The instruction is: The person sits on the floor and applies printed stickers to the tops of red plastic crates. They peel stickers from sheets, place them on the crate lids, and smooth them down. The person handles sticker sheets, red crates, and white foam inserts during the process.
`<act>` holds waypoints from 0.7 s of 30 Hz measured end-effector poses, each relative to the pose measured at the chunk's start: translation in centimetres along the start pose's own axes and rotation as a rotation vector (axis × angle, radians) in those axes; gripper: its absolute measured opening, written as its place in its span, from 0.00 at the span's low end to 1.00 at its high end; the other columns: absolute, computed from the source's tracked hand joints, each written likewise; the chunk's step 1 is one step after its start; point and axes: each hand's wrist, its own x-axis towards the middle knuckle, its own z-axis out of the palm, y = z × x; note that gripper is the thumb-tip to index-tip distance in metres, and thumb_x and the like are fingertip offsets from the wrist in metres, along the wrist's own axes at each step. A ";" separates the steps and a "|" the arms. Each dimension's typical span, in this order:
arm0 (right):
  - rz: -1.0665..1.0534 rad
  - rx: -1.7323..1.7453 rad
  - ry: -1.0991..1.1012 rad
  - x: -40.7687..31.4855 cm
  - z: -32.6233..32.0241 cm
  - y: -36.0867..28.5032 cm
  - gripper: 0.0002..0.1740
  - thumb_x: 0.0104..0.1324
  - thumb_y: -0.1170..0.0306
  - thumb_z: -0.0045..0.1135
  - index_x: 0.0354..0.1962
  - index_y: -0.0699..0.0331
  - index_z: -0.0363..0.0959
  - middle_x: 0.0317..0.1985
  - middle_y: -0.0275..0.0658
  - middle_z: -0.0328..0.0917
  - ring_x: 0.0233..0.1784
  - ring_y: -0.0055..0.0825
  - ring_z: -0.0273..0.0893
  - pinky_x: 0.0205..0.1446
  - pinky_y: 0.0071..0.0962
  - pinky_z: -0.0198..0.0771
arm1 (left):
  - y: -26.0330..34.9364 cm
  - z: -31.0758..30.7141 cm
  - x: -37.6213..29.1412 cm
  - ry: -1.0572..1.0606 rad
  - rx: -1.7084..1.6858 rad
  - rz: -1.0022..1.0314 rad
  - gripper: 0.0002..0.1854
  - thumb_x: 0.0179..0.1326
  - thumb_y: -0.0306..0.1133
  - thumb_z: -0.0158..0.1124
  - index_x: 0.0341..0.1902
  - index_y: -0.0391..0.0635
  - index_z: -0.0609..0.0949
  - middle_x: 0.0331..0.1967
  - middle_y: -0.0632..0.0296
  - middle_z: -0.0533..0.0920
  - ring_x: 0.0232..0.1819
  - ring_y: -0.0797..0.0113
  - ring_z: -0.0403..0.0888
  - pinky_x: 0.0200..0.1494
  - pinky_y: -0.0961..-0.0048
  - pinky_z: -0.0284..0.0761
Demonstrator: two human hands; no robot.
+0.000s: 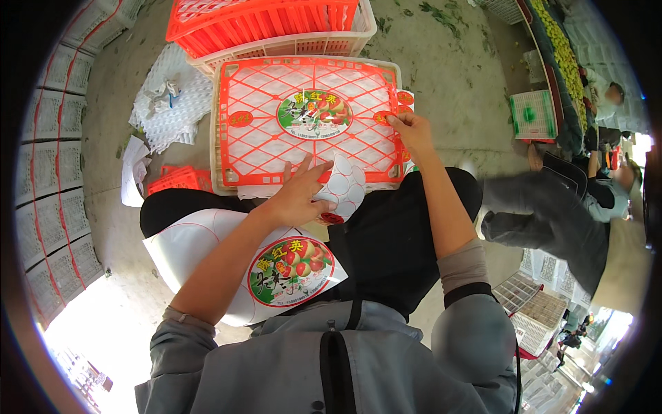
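Note:
A red plastic lattice lid (269,155) covers a cream plastic crate (215,129) before my knees, with white lining under the lattice. A large oval fruit label (314,115) sits at the lid's middle and a small red oval sticker (241,119) at its left. My right hand (414,135) pinches the edge of another small red oval sticker (381,118) against the lid's right side. Between thumb and fingers, my left hand (297,197) holds a curled sheet of small oval stickers (342,186) by the front edge. Beneath my left forearm, a large label sheet (186,240) rests on my lap.
Red crates (264,26) stand stacked behind the lid. White foam netting (173,98) and a red plastic piece (178,178) lie left on the floor. Strapped white boxes (46,171) line the left. At right, a person's dark-trousered leg (548,217) is near a long fruit bin (561,57).

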 end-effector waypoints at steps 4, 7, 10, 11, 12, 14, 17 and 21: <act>-0.019 -0.147 0.067 0.2 1.5 -0.2 0.15 0.62 0.62 0.76 0.34 0.67 0.84 0.26 0.28 0.80 0.26 0.16 0.71 0.32 0.23 0.68 | -0.6 0.0 0.6 0.005 -0.054 -0.024 0.33 0.63 0.45 0.72 0.70 0.48 0.75 0.82 0.51 0.56 0.86 0.45 0.33 0.81 0.39 0.24; -0.112 -0.520 0.245 0.2 2.6 0.5 0.18 0.57 0.62 0.80 0.34 0.68 0.83 0.25 0.30 0.80 0.27 0.19 0.75 0.32 0.25 0.70 | -0.7 -0.1 0.9 -0.029 -0.034 -0.025 0.33 0.63 0.44 0.71 0.72 0.56 0.75 0.83 0.52 0.54 0.86 0.46 0.33 0.81 0.37 0.26; -0.333 -0.485 0.584 0.9 2.7 1.8 0.21 0.57 0.58 0.80 0.34 0.67 0.82 0.24 0.31 0.79 0.26 0.22 0.77 0.31 0.25 0.71 | -0.6 -0.3 1.0 -0.011 -0.065 -0.043 0.35 0.63 0.42 0.71 0.74 0.57 0.73 0.83 0.52 0.55 0.85 0.45 0.34 0.81 0.36 0.28; -0.235 -0.316 0.549 1.1 2.5 2.2 0.22 0.57 0.57 0.80 0.34 0.67 0.82 0.24 0.31 0.78 0.26 0.22 0.77 0.30 0.26 0.71 | -0.5 -0.4 1.0 0.013 -0.090 -0.048 0.35 0.63 0.42 0.71 0.74 0.57 0.73 0.82 0.52 0.56 0.85 0.45 0.35 0.81 0.36 0.29; -0.011 -0.109 0.367 1.5 1.8 2.3 0.22 0.59 0.56 0.78 0.35 0.67 0.82 0.23 0.31 0.78 0.25 0.22 0.76 0.29 0.26 0.71 | -0.4 -0.6 1.0 -0.003 -0.080 -0.052 0.35 0.63 0.42 0.70 0.74 0.57 0.72 0.82 0.52 0.57 0.85 0.44 0.35 0.80 0.36 0.29; 0.328 0.132 0.131 2.0 0.5 2.1 0.19 0.64 0.59 0.75 0.35 0.69 0.82 0.28 0.34 0.81 0.29 0.22 0.77 0.32 0.27 0.73 | -0.2 -1.0 1.1 -0.040 -0.059 -0.046 0.36 0.63 0.41 0.70 0.75 0.55 0.71 0.82 0.52 0.58 0.85 0.44 0.36 0.80 0.35 0.30; 0.260 0.204 0.027 1.5 -1.0 0.3 0.16 0.70 0.59 0.68 0.35 0.65 0.79 0.25 0.31 0.77 0.23 0.19 0.71 0.26 0.25 0.66 | 0.0 -1.2 1.0 -0.060 -0.051 -0.045 0.36 0.63 0.42 0.70 0.75 0.50 0.71 0.81 0.49 0.57 0.85 0.43 0.35 0.81 0.37 0.29; 0.022 0.380 -0.057 -1.5 -1.9 -3.4 0.15 0.72 0.60 0.65 0.40 0.65 0.79 0.30 0.32 0.79 0.29 0.19 0.74 0.33 0.25 0.69 | 0.4 -1.1 0.7 0.027 -0.047 -0.049 0.38 0.62 0.42 0.71 0.74 0.45 0.71 0.78 0.43 0.62 0.82 0.42 0.47 0.81 0.42 0.42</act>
